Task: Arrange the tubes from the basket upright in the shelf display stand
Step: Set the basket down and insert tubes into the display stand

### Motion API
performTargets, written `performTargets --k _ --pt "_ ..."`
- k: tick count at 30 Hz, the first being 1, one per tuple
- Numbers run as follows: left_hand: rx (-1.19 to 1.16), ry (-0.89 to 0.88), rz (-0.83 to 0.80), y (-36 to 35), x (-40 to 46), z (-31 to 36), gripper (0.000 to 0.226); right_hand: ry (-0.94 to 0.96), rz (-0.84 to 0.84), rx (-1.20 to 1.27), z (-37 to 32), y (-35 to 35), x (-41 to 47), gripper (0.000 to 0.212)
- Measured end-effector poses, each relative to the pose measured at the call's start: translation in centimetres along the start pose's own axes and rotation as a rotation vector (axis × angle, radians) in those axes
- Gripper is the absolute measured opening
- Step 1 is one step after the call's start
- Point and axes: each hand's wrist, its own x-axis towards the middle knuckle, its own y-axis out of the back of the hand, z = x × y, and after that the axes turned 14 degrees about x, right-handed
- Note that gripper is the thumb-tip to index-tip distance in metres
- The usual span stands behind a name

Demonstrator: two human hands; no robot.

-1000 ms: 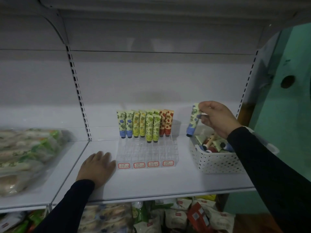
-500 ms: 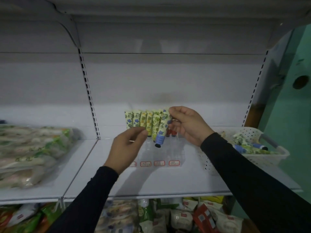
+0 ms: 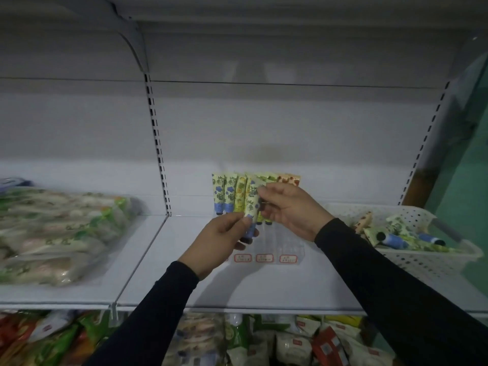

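Blue-capped tube (image 3: 252, 207) held in both hands above clear display stand (image 3: 284, 243), just in front of standing row of tubes (image 3: 229, 192). Long axis near vertical, slightly tilted, cap end down, crimped end up. Right hand (image 3: 289, 208) pinching crimped top between thumb and fingertips; left hand (image 3: 220, 240) pinching lower body near cap, palm turned inward. Both grips closed on same tube; left nearer cap end, so likely guiding into an open slot below. Forearms converging from bottom corners, wrists raised off shelf (image 3: 264, 286). More tubes lying loose in white basket (image 3: 433, 262) at right, well apart from stand. Exact target slot not discernible.
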Motion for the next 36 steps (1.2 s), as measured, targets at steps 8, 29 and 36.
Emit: performTargets --k 8,29,36 --pt "-0.072 -0.002 0.060 1.6 0.1 -2.1 0.015 0.106 0.056 -0.139 1.3 -1.3 1.5 0.013" --pt "1.114 0.069 -0.001 5.5 1.5 -12.3 0.087 0.490 0.300 -0.728 4.4 -3.7 6.9 0.033" --pt "1.139 0.092 -0.043 5.2 1.6 -13.2 0.089 0.490 0.301 -0.863 5.3 -4.0 8.1 0.038"
